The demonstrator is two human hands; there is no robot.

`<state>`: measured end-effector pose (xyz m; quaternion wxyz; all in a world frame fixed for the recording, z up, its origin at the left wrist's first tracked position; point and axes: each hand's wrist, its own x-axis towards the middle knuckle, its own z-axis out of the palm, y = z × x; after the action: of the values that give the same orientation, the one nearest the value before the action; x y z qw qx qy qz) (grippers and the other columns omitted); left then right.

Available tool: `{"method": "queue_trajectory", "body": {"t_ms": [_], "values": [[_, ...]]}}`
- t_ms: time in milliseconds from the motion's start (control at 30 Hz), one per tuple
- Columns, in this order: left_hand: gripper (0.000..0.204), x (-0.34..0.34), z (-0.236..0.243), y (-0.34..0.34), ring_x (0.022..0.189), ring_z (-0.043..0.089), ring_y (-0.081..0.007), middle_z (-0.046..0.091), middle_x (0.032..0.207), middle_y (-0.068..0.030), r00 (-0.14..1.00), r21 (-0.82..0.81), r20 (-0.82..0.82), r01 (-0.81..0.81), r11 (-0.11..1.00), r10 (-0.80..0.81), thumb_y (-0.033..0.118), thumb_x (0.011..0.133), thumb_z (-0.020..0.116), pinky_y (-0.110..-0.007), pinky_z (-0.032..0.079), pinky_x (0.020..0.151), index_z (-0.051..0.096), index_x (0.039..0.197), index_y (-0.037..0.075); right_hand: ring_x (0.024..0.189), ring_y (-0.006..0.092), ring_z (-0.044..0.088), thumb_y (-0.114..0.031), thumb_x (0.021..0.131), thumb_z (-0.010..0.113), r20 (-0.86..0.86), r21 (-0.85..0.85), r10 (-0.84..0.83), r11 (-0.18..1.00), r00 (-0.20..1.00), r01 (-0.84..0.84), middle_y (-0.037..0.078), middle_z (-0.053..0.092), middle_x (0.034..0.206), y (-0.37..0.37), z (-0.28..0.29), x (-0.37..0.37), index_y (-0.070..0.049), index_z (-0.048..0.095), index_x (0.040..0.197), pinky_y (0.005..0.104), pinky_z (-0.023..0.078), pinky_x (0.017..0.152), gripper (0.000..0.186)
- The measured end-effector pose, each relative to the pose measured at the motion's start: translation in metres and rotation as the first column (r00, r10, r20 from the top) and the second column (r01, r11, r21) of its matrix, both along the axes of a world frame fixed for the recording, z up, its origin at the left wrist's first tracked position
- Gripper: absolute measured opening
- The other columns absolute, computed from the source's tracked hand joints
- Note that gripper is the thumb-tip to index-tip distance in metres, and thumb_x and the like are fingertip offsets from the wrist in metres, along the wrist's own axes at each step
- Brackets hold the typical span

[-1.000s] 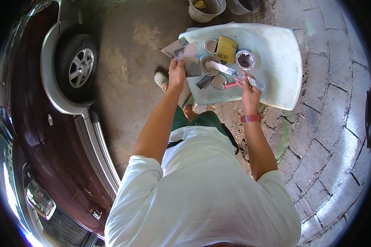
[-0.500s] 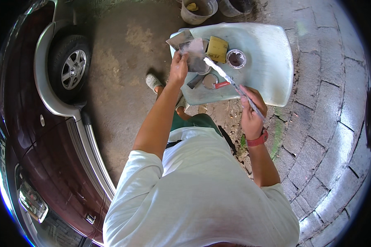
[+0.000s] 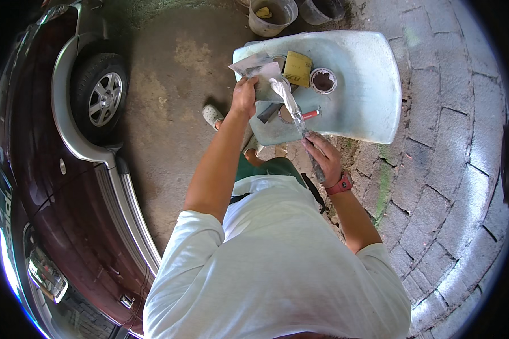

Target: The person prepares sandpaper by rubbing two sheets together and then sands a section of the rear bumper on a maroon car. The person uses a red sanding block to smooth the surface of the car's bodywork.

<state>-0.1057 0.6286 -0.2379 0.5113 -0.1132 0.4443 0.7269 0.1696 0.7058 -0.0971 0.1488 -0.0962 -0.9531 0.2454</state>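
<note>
My left hand (image 3: 245,97) is closed around thin, flat metal putty plates (image 3: 261,66), smeared with pale filler and held over the table's left end. In my right hand (image 3: 324,157) is a long putty knife (image 3: 296,112), gripped by its dark handle. White putty coats its blade, and the tip is at the plates' right edge; I cannot tell whether it touches them. Just beyond lie a yellow sandpaper sheet (image 3: 297,69) and an open round can (image 3: 323,81) with a whitish rim. Below the knife are a round lid (image 3: 285,114), a red-handled tool (image 3: 310,114) and a dark flat blade (image 3: 269,113).
These things lie on a pale plastic table (image 3: 365,96). Two buckets (image 3: 273,25) stand past its far edge, one with a yellow item inside. A dark red car (image 3: 68,226) with its wheel (image 3: 103,96) is at left. Stone paving (image 3: 435,169) runs along the right.
My right hand has moved left and nearer to my body, turning the putty knife steeper with its white putty. The plates in my left hand have tilted, showing their faces differently.
</note>
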Motion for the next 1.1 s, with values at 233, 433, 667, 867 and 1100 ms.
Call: {"method": "queue_trajectory", "body": {"t_ms": [233,433,667,867,1100], "values": [[0.066,0.031,0.012,0.010,0.139,0.046,-0.0269,0.047,0.153,-0.0215,0.960,-0.251,-0.199,-0.246,0.936,0.199,0.023,0.103,0.057,-0.034,0.032,0.117,0.031,0.152,-0.014,0.110,0.0330,0.069,-0.003,0.095,0.063,-0.030,-0.245,-0.281,0.933,0.959,0.265,0.016,0.069,0.119,-0.013,0.022,-0.011,-0.004,0.071,0.124,0.0406,0.056,0.094,0.030],[0.059,0.035,-0.007,-0.001,0.136,0.047,-0.0233,0.048,0.151,-0.0195,0.916,-0.011,-0.380,-0.143,0.990,0.128,0.023,0.108,0.052,-0.031,0.033,0.116,0.033,0.151,-0.013,0.103,0.0282,0.069,-0.009,0.104,0.058,-0.075,-0.351,-0.465,0.840,0.882,0.413,0.017,0.069,0.114,-0.011,0.022,-0.036,-0.001,0.066,0.126,0.0389,0.054,0.088,0.026],[0.047,0.033,0.036,-0.006,0.124,0.054,-0.0189,0.059,0.138,-0.0115,0.966,-0.002,-0.223,-0.134,0.991,0.131,0.023,0.107,0.056,-0.031,0.039,0.109,0.047,0.144,-0.004,0.100,0.0233,0.071,-0.020,0.107,0.057,0.261,-0.755,-0.612,0.353,0.747,0.553,0.014,0.069,0.112,0.032,-0.046,-0.085,0.002,0.061,0.123,0.0362,0.058,0.088,0.027],[0.041,0.024,0.055,-0.030,0.116,0.059,-0.0173,0.064,0.130,-0.0058,0.999,0.120,-0.032,-0.022,0.992,0.026,0.021,0.104,0.059,-0.034,0.044,0.105,0.053,0.139,0.002,0.093,0.0250,0.071,-0.034,0.106,0.059,0.475,-0.861,-0.702,-0.246,0.531,0.445,0.018,0.067,0.105,0.080,-0.118,-0.110,0.001,0.058,0.124,0.0372,0.060,0.080,0.039],[0.037,0.033,0.094,-0.050,0.110,0.063,-0.0166,0.066,0.124,-0.0052,0.996,0.188,0.031,0.082,0.979,-0.089,0.020,0.104,0.059,-0.033,0.048,0.102,0.055,0.136,0.002,0.097,0.0241,0.067,-0.032,0.101,0.067,0.379,-0.844,-0.294,-0.499,0.877,0.197,0.012,0.067,0.116,0.045,-0.065,-0.125,-0.008,0.056,0.134,0.0389,0.057,0.088,0.042]]}}
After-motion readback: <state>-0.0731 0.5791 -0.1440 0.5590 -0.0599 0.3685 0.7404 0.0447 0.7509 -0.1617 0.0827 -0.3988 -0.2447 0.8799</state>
